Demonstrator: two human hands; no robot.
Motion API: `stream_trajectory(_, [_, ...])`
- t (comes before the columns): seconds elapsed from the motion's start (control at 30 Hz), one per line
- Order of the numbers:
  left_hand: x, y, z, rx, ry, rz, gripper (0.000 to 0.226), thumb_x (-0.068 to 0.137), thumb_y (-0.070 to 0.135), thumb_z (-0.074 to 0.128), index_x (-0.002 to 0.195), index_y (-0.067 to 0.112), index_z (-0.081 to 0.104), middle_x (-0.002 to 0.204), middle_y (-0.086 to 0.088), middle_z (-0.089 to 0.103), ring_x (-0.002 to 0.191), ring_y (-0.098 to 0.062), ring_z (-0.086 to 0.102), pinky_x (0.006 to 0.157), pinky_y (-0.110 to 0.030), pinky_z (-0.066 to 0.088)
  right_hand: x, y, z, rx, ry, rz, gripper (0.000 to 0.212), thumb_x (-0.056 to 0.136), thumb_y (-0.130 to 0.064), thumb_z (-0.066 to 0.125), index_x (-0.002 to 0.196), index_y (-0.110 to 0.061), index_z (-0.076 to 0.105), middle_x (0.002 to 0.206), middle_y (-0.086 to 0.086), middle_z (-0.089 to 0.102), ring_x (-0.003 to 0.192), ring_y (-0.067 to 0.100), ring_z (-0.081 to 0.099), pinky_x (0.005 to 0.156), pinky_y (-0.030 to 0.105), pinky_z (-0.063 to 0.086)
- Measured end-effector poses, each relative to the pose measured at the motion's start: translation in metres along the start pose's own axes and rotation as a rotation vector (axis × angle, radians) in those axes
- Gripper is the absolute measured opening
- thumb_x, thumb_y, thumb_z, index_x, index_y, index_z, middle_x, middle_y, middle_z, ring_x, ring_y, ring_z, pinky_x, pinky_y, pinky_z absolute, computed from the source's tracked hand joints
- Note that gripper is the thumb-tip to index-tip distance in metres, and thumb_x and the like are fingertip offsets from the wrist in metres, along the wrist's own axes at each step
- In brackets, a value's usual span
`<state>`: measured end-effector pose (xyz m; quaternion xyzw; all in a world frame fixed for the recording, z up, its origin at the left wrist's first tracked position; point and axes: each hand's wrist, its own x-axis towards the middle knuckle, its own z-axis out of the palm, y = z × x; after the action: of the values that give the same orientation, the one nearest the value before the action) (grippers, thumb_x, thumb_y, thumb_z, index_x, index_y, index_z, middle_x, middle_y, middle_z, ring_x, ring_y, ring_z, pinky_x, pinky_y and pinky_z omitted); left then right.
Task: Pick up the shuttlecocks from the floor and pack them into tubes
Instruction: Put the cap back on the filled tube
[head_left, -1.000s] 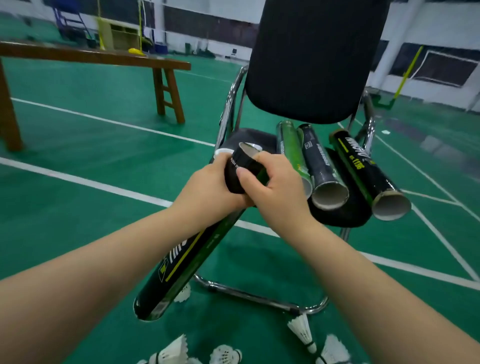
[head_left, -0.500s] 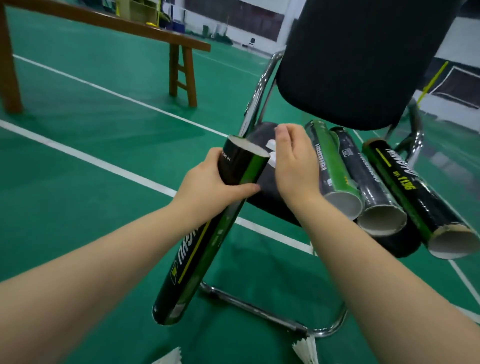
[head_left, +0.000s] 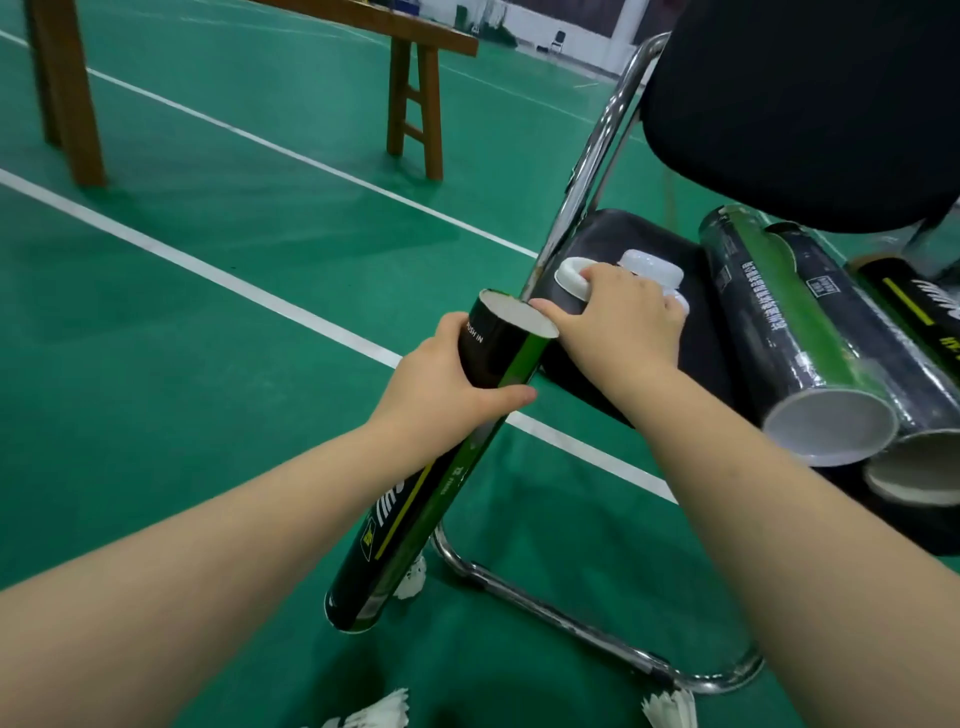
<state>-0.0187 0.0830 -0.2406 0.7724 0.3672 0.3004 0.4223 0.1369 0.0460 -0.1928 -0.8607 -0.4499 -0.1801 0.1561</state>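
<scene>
Closest to me, two white shuttlecocks (head_left: 384, 713) lie on the green floor (head_left: 208, 395) just in front of the chair (head_left: 608, 234). One lies off each end of its chrome foot rail, and both are cut off by the bottom of the view. A third shuttlecock (head_left: 413, 581) sits by the left bend of that rail, half hidden behind the low end of a tube.

That tube (head_left: 415, 519), black and green, slants up from the floor. Its open top stands just beside the front left corner of the chair's seat. I cannot see what is inside it. The left hand (head_left: 441, 384) grips it a little below the rim, with the fingers wrapped round the far side and the thumb pressed across the front.

The right hand (head_left: 623, 327) rests on the left part of the seat. Its fingers are held close together and bent down over a few white caps (head_left: 571, 278) lying there. The thumb stretches sideways to the tube's rim. Whether those fingers actually have a cap pinched, I cannot tell.

Further right on the seat, three spare tubes (head_left: 779, 338) lie side by side. Their pale open ends jut over the front edge towards me, and the last one is mostly lost at the edge of the view. The chair's black backrest hangs above them.

Well beyond the chair to its left, past two white court lines (head_left: 260, 293), stands a wooden bench (head_left: 431, 130).
</scene>
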Motion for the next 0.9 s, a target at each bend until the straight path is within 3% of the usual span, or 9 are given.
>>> stream_trajectory(0.17, [-0.007, 0.002, -0.001, -0.019, -0.007, -0.004, 0.06, 0.068, 0.042, 0.076, 0.115, 0.026, 0.043, 0.097, 0.012, 0.055, 0.09, -0.012, 0.052, 0.069, -0.023, 0.036, -0.007, -0.006, -0.01, -0.028, 0.043, 0.004, 0.042, 0.08, -0.054, 0.056, 0.099, -0.016, 0.056, 0.1, 0.004, 0.059, 0.097, 0.031, 0.053, 0.075, 0.037, 0.032])
stream_trajectory(0.33, [-0.022, 0.006, -0.005, -0.022, -0.03, 0.009, 0.055, 0.068, 0.041, 0.077, 0.107, 0.03, 0.04, 0.095, 0.013, 0.055, 0.089, -0.013, 0.052, 0.071, -0.024, 0.036, -0.02, -0.004, -0.023, -0.131, 0.126, -0.137, 0.034, 0.093, -0.042, 0.042, 0.1, -0.011, 0.053, 0.101, 0.009, 0.061, 0.092, 0.033, 0.055, 0.068, 0.035, 0.027])
stream_trajectory(0.4, [-0.029, 0.009, -0.007, -0.034, -0.039, 0.016, 0.056, 0.068, 0.04, 0.077, 0.11, 0.029, 0.041, 0.096, 0.013, 0.055, 0.09, -0.013, 0.052, 0.073, -0.024, 0.037, -0.03, -0.003, -0.043, -0.003, 0.218, -0.136, 0.035, 0.097, -0.041, 0.034, 0.096, -0.01, 0.052, 0.094, 0.009, 0.061, 0.083, 0.032, 0.054, 0.065, 0.034, 0.025])
stream_trajectory(0.5, [-0.039, 0.016, -0.008, -0.041, -0.052, 0.041, 0.06, 0.068, 0.041, 0.077, 0.114, 0.027, 0.042, 0.095, 0.014, 0.054, 0.089, -0.012, 0.053, 0.072, -0.023, 0.037, -0.051, -0.009, -0.075, 0.405, 0.282, -0.066, 0.025, 0.1, -0.033, 0.032, 0.087, -0.017, 0.047, 0.082, 0.001, 0.054, 0.076, 0.026, 0.049, 0.063, 0.033, 0.027])
stream_trajectory(0.63, [-0.061, 0.033, -0.006, -0.03, -0.074, 0.141, 0.065, 0.065, 0.042, 0.079, 0.117, 0.029, 0.041, 0.098, 0.016, 0.053, 0.091, -0.009, 0.052, 0.069, -0.02, 0.037, -0.076, -0.015, -0.098, 0.651, 0.071, 0.052, 0.012, 0.097, -0.028, 0.039, 0.089, -0.03, 0.047, 0.076, -0.015, 0.051, 0.07, 0.004, 0.047, 0.056, 0.027, 0.034])
stream_trajectory(0.8, [-0.092, 0.058, -0.01, -0.07, -0.109, 0.235, 0.069, 0.06, 0.04, 0.082, 0.113, 0.038, 0.038, 0.094, 0.028, 0.051, 0.092, -0.004, 0.053, 0.071, -0.007, 0.038, -0.106, -0.002, -0.122, 0.814, -0.066, 0.19, 0.02, 0.091, -0.023, 0.05, 0.075, -0.031, 0.058, 0.086, -0.006, 0.062, 0.087, 0.019, 0.056, 0.075, 0.035, 0.044])
stream_trajectory(0.9, [-0.113, 0.071, -0.014, -0.046, -0.151, 0.296, 0.067, 0.059, 0.039, 0.083, 0.106, 0.045, 0.036, 0.093, 0.03, 0.052, 0.087, 0.005, 0.053, 0.071, 0.0, 0.037, -0.126, 0.005, -0.141, 0.807, -0.101, 0.155, 0.02, 0.089, -0.022, 0.053, 0.072, -0.029, 0.06, 0.079, -0.008, 0.061, 0.081, 0.016, 0.055, 0.074, 0.036, 0.046])
